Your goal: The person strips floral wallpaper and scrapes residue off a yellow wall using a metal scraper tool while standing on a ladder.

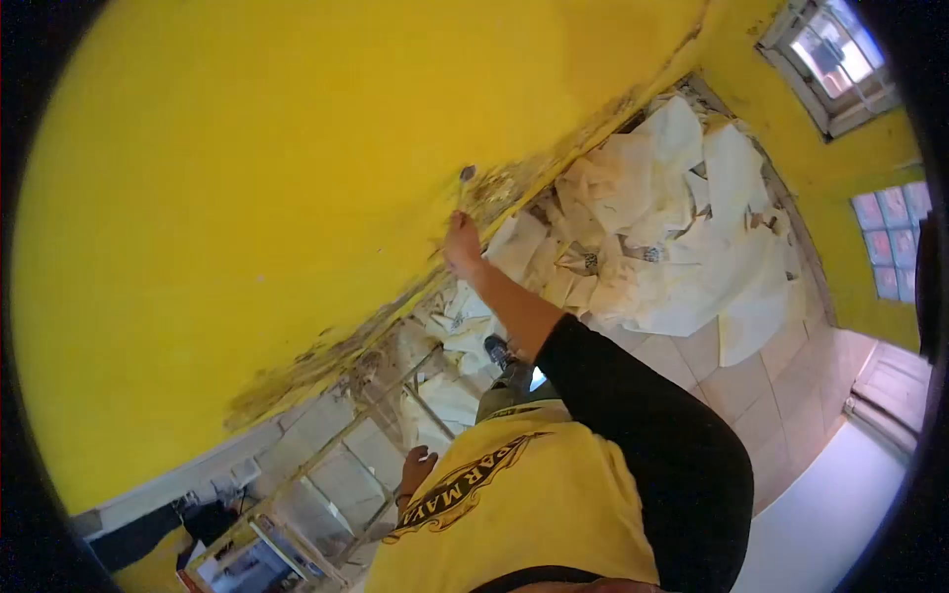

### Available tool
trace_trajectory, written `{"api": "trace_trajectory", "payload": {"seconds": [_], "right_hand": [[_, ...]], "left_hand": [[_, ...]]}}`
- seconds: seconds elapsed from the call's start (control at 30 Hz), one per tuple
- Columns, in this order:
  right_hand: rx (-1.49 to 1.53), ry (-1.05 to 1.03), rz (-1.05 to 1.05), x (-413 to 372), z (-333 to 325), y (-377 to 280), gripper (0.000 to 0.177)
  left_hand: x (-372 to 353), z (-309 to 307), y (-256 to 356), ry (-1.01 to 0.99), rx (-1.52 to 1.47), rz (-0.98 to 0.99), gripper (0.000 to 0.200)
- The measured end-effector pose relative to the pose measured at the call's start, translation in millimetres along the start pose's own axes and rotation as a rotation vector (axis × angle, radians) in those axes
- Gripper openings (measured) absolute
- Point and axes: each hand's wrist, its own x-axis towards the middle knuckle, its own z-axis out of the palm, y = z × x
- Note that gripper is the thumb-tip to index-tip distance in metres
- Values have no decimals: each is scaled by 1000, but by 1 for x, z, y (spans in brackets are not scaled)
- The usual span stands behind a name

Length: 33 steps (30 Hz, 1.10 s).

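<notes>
My right hand (pixel 462 244) reaches up to the yellow wall (pixel 247 178), closed round the handle of a small tool (pixel 467 175). The tool's dark head is at the wall beside a brown, peeling strip (pixel 499 185); its exact kind is too small to tell. Lower down, my left hand (pixel 417 468) hangs beside my yellow shirt, near a metal ladder (pixel 341 435). Its fingers are loosely bent and apart, with nothing seen in them.
Crumpled pale sheets (pixel 682 257) and loose flakes cover part of the tiled floor (pixel 741 400). A barred window (pixel 835 54) and a glass-block panel (pixel 895 237) are at the right. Below the ladder lie a picture-like item (pixel 247 573) and dark cloth (pixel 143 539).
</notes>
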Motion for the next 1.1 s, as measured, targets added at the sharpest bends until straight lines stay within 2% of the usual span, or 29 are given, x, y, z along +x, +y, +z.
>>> {"api": "trace_trajectory", "payload": {"seconds": [0.03,0.1,0.2,0.23,0.33,0.4,0.43,0.5,0.53,0.6,0.63,0.7,0.73,0.8,0.9,1.0,1.03,1.1], "right_hand": [[-171,80,-47,14,8,5,50],[-136,234,-126,23,15,22,54],[80,84,147,-12,-2,-14,55],[88,96,123,-8,-9,-8,55],[-66,-43,5,10,-17,7,53],[57,-99,109,15,-30,10,43],[58,-108,94,11,-32,5,43],[397,-15,112,5,-31,2,42],[397,-22,108,13,-27,-2,42],[733,-83,397,28,-15,-4,41],[748,-63,400,18,-10,-7,41],[468,-14,328,6,1,-10,42],[482,-3,332,3,-3,-8,42],[238,-14,181,-1,-8,-9,46],[148,-122,251,-5,-8,-10,49],[90,-119,251,-7,-2,-13,51],[139,5,333,-2,-1,-14,52],[305,69,325,18,-3,17,47]], "left_hand": [[0,3,-1,42,-18,-46,51],[18,6,-11,24,-12,-55,51],[41,16,-13,-36,4,-66,50],[50,19,-6,-49,12,-68,50],[75,19,11,-68,21,-46,50],[87,16,21,-79,21,-31,50],[92,15,26,-79,18,-25,50],[98,12,32,-80,16,-17,50],[100,12,34,-78,12,-14,50],[102,10,37,-82,21,-7,50],[102,9,36,-85,26,-11,50],[105,9,36,-95,44,-6,50],[105,8,35,-97,54,-7,50],[106,5,33,-97,62,-5,50],[99,3,25,-100,66,-12,50],[86,-1,14,-103,62,-12,50],[81,-3,8,-101,56,1,50],[66,-6,-10,-102,47,1,50]]}}
